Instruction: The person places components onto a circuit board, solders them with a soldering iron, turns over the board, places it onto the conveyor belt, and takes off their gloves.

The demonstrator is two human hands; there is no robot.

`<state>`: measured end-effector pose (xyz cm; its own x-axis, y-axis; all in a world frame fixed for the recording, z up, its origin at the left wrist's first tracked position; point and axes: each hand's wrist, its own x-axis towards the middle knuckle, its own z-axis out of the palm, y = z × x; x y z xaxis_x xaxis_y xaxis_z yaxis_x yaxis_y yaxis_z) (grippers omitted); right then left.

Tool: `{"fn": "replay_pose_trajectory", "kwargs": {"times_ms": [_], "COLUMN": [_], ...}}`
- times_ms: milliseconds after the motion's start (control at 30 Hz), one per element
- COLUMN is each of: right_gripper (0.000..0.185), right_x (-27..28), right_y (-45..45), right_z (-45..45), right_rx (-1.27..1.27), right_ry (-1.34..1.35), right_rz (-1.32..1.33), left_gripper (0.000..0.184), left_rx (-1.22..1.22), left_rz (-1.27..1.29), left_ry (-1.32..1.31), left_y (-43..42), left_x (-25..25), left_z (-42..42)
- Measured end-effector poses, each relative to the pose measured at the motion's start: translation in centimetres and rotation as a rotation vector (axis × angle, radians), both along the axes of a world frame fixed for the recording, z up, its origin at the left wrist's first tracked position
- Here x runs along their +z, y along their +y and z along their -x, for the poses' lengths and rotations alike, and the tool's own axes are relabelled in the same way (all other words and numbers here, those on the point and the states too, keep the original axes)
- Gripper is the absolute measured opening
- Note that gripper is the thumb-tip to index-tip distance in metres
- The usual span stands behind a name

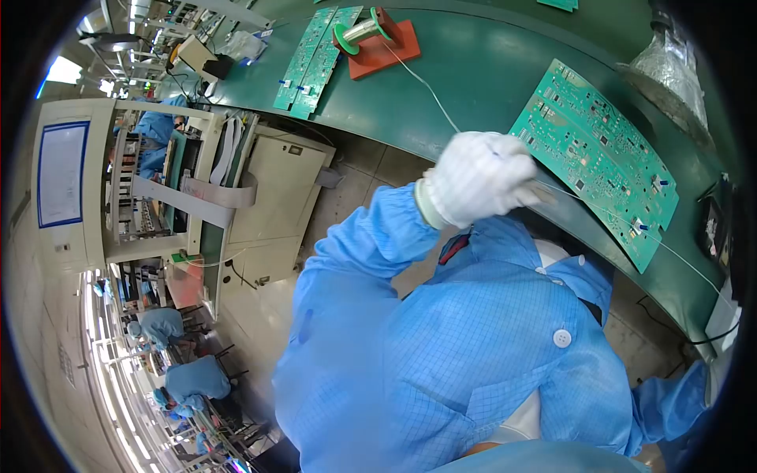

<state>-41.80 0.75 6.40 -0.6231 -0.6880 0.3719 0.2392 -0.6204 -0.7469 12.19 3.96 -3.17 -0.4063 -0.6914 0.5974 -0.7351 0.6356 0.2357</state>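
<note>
My left hand (482, 180), in a white glove, is closed in a pinch on a thin solder wire (430, 89). The wire runs to the hand from a spool (364, 31) with green flanges on a red stand (398, 51). On the other side of the hand, a thin pale strand (674, 251) crosses toward the right edge. Beside the hand, a large green circuit board (595, 150) lies on the bench, with small blue-and-white parts near its lower end. My right sleeve (670, 406) reaches the right edge; the hand itself is out of sight.
More circuit boards (315, 63) lie on the green bench (489, 59) past the spool. A foil-wrapped hood (670, 75) hangs over the board's far corner. A black object (714, 225) and a dark cable are at right. Behind, at left, stands a cream machine (272, 197); people (197, 378) sit farther off.
</note>
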Motion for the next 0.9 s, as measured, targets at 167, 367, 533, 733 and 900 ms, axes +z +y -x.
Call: {"fn": "replay_pose_trajectory", "kwargs": {"times_ms": [167,367,533,733,900], "right_gripper": [0.027,0.027,0.024,0.017,0.012], "right_x": [2.1,0.9,-0.4,-3.0,-7.8], "right_y": [-1.6,-4.4,-4.4,-0.3,2.1], "right_z": [7.5,10.5,-0.9,-18.9,-27.4], "right_rx": [-0.214,-0.437,-0.334,0.581,0.934], "right_ry": [-0.007,0.325,1.338,1.415,1.405], "right_rz": [-0.088,-0.261,-0.188,0.036,0.31], "left_gripper": [0.036,0.019,0.033,0.055,0.033], "left_rx": [0.101,0.031,0.196,0.771,0.81], "left_rz": [-0.051,-0.453,-0.682,-1.634,-1.577], "left_ry": [-0.131,0.08,0.005,0.061,-0.044], "left_y": [3.5,10.7,18.4,30.2,33.7], "left_x": [-0.9,-5.9,-16.8,-31.7,-37.6], "left_z": [-4.1,-6.0,-9.6,-13.5,-15.8]}}
